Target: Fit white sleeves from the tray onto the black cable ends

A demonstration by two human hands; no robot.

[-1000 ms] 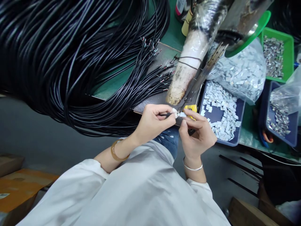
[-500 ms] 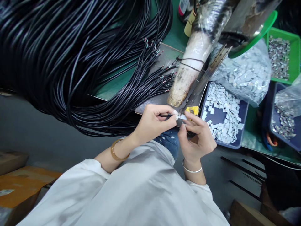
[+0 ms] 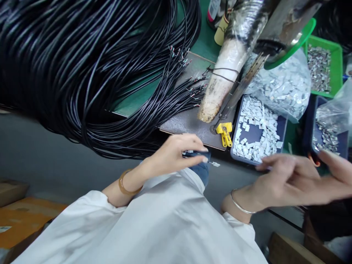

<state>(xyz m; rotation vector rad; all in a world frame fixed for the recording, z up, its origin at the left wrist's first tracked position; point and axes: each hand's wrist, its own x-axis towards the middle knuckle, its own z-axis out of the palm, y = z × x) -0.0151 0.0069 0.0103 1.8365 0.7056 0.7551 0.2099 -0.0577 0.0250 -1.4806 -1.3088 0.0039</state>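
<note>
Orange-taped carton: (image 3: 41, 214) low and well left of the tray of white pieces (image 3: 253, 136); its pale label is too small to read.
Black cable bundle: (image 3: 77, 73) heaped on the counter (image 3: 204, 47) left of the tray, bared ends with coloured wires pointing toward it.
Left hand: (image 3: 173, 152) left of the tray's near end, back upward, forearm rising from lower left with a tan bangle (image 3: 128, 182) at the wrist; thumb and fingers parted, pointing trayward.
Bottle: (image 3: 213, 14) beyond the tray and to its left; red on its label, any wording too small to make out.
White connector: (image 3: 216, 164) just off the tray's near left corner, right of the left hand's fingertips; I cannot tell whether its lead reaches them.
Yellow tool: (image 3: 225, 132) just left of the tray, near its side wall; dark marks on it, not readable.
Bag of white pieces: (image 3: 286, 84) at the tray's far right corner.
Right hand: (image 3: 291, 183) right of the tray's near end, blurred, wrist turned outward under a silver bangle (image 3: 242, 206), fingers reaching to the picture's edge; whether it holds anything I cannot tell.
</note>
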